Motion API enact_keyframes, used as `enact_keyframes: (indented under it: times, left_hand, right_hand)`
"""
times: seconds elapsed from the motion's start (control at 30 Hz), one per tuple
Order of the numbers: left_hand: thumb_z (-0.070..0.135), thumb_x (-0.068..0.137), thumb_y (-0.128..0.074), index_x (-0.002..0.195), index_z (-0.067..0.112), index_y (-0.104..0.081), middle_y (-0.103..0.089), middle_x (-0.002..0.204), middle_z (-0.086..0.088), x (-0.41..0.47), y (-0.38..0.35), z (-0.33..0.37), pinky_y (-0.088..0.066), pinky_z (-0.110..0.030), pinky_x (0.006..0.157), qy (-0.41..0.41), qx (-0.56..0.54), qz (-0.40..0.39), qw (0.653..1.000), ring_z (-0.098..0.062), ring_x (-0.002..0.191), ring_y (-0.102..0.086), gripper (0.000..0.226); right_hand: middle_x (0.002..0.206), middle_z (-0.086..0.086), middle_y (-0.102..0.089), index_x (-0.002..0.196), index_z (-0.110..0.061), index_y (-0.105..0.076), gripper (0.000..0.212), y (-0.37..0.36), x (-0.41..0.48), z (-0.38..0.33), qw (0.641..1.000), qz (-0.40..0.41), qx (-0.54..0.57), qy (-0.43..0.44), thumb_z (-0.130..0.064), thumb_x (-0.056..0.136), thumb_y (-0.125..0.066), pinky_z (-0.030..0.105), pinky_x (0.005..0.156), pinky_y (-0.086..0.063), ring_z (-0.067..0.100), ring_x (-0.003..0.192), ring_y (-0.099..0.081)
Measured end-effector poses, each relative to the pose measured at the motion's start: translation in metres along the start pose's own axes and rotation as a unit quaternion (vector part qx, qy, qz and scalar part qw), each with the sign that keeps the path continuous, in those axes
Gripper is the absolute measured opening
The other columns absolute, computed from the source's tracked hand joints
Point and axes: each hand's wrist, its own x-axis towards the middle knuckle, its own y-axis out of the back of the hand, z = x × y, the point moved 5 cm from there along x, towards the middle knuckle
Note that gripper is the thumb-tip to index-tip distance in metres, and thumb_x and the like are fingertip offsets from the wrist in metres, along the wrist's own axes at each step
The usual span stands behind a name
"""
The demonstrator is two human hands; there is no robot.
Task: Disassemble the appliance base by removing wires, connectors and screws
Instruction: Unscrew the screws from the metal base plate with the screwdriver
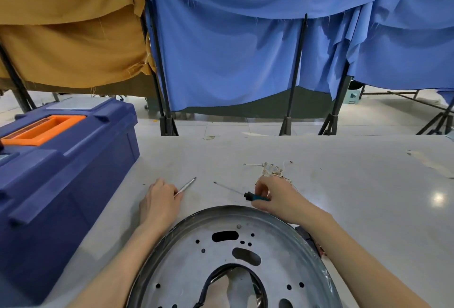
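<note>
Head view: the round grey metal appliance base point(233, 258) lies on the pale surface point(344, 185), nearer the person than both hands. The right hand point(272, 197) pinches a teal-handled screwdriver point(255, 197), shaft pointing far-left. The left hand point(159, 199) is curled around slim metal tweezers point(185, 187).

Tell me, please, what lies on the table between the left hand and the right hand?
In the head view, only the screwdriver's thin shaft reaches into that stretch between the left hand and the right hand; otherwise the table is bare.
</note>
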Motion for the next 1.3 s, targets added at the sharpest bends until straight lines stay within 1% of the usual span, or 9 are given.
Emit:
enact_keyframes:
  times: [0.13, 0.23, 0.33, 0.43, 0.7, 0.9, 1.03, 1.13, 1.3]
  left_hand:
    - [0.045, 0.091, -0.057, 0.119, 0.017, -0.064, -0.051, 0.117, -0.007, -0.004, 0.014, 0.003, -0.046, -0.039, 0.085, 0.020, 0.012, 0.002, 1.000, -0.029, 0.108, -0.054, 0.040]
    - [0.035, 0.094, -0.058, 0.120, 0.015, -0.065, -0.053, 0.109, -0.005, -0.006, 0.043, 0.020, -0.046, -0.037, 0.086, -0.007, -0.137, 0.052, 0.989, -0.024, 0.096, -0.057, 0.034]
    - [0.022, 0.091, -0.064, 0.126, 0.021, -0.062, -0.054, 0.106, 0.002, -0.016, 0.080, 0.059, -0.044, -0.036, 0.097, -0.133, -0.277, 0.060, 0.950, -0.014, 0.098, -0.055, 0.035]
    - [0.033, 0.081, -0.072, 0.128, 0.028, -0.060, -0.059, 0.117, 0.005, -0.037, 0.098, 0.103, -0.037, -0.038, 0.105, -0.263, -0.240, -0.004, 0.934, -0.015, 0.114, -0.052, 0.049]
    - [0.009, 0.090, -0.064, 0.088, 0.007, -0.070, -0.074, 0.075, -0.008, -0.078, 0.077, 0.147, -0.056, -0.021, 0.067, -0.227, -0.407, -0.177, 0.867, -0.018, 0.065, -0.072, 0.006]
    - [0.021, 0.088, -0.067, 0.102, 0.023, -0.073, -0.070, 0.103, 0.008, -0.068, 0.059, 0.121, -0.045, -0.023, 0.088, -0.222, -0.217, -0.105, 0.945, -0.005, 0.096, -0.061, 0.015]
    - [0.027, 0.091, -0.065, 0.084, 0.019, -0.076, -0.071, 0.074, 0.002, -0.067, 0.046, 0.106, -0.047, -0.028, 0.070, -0.190, -0.215, -0.132, 0.949, -0.008, 0.068, -0.057, 0.015]
    - [0.034, 0.092, -0.061, 0.058, 0.020, -0.060, -0.044, 0.048, 0.005, -0.067, 0.043, 0.103, -0.039, -0.032, 0.060, -0.172, -0.200, -0.128, 0.956, -0.016, 0.054, -0.038, 0.038]
    - [0.041, 0.094, -0.056, 0.070, 0.012, -0.066, -0.054, 0.054, -0.007, -0.071, 0.042, 0.104, -0.047, -0.039, 0.062, -0.170, -0.180, -0.113, 0.962, -0.024, 0.057, -0.047, 0.039]
  right_hand:
    - [0.087, 0.001, -0.060, 0.095, -0.013, -0.062, 0.008, 0.025, -0.010, -0.009, 0.987, 0.057, 0.151, 0.000, -0.017, 0.090, -0.067, 0.033, 0.063, -0.056, 0.017, 0.067, -0.060]
    - [0.074, -0.001, -0.068, 0.089, -0.021, -0.070, 0.008, 0.046, -0.021, -0.012, 0.965, 0.094, 0.246, -0.003, -0.013, 0.088, -0.069, 0.021, 0.055, -0.051, 0.006, 0.056, -0.060]
    - [0.075, -0.001, -0.074, 0.086, -0.030, -0.074, 0.017, 0.062, -0.032, -0.015, 0.953, 0.090, 0.291, -0.007, -0.014, 0.084, -0.074, 0.016, 0.054, -0.048, 0.009, 0.059, -0.062]
    - [0.079, -0.003, -0.074, 0.090, -0.027, -0.076, 0.019, 0.074, -0.041, -0.023, 0.951, 0.122, 0.285, 0.014, -0.015, 0.076, -0.081, 0.019, 0.062, -0.055, 0.012, 0.068, -0.067]
    - [0.085, 0.004, -0.076, 0.105, -0.013, -0.065, 0.023, 0.069, -0.054, -0.046, 0.831, 0.237, 0.502, 0.031, -0.015, 0.084, -0.073, 0.023, 0.070, -0.056, 0.012, 0.076, -0.071]
    - [0.083, 0.005, -0.073, 0.112, -0.016, -0.046, 0.017, 0.046, -0.056, -0.055, 0.809, 0.229, 0.540, 0.039, -0.009, 0.098, -0.053, 0.033, 0.077, -0.060, 0.025, 0.079, -0.073]
    - [0.076, 0.004, -0.070, 0.110, -0.018, -0.045, 0.017, 0.038, -0.056, -0.050, 0.795, 0.232, 0.560, 0.036, -0.006, 0.099, -0.049, 0.041, 0.079, -0.059, 0.028, 0.076, -0.072]
    - [0.075, 0.003, -0.070, 0.110, -0.018, -0.045, 0.018, 0.036, -0.056, -0.048, 0.800, 0.234, 0.551, 0.040, -0.005, 0.099, -0.049, 0.042, 0.078, -0.060, 0.028, 0.073, -0.071]
    - [0.076, 0.002, -0.070, 0.110, -0.021, -0.045, 0.020, 0.032, -0.054, -0.047, 0.812, 0.237, 0.532, 0.040, -0.005, 0.098, -0.050, 0.038, 0.076, -0.060, 0.025, 0.072, -0.071]
